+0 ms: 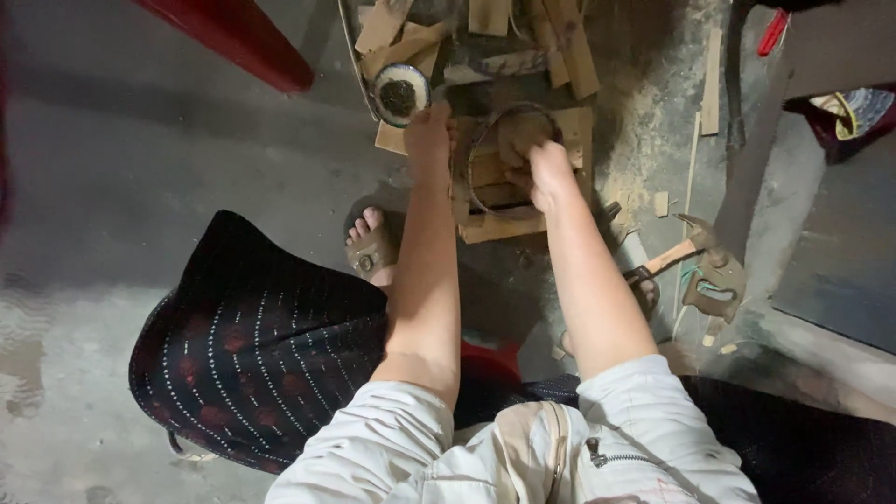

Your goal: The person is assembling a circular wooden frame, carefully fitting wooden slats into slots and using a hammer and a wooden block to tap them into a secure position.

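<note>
A thin round wooden hoop [473, 191] stands among wood scraps on the floor in front of me. My left hand [429, 135] grips its left side, fingers wrapped over the rim. Inside the hoop, my right hand [544, 168] presses a brown, rounded piece [521, 131] against its upper right part. Both arms reach forward and down from my cream sleeves. A small round bowl [400, 93] with dark contents sits just beyond my left hand.
Flat wooden offcuts [560, 47] are piled on the concrete floor ahead. A hammer [686, 245] and a handsaw handle [714, 285] lie to the right. My sandalled foot [371, 245] rests at left; a red plastic seat [233, 37] stands at top left.
</note>
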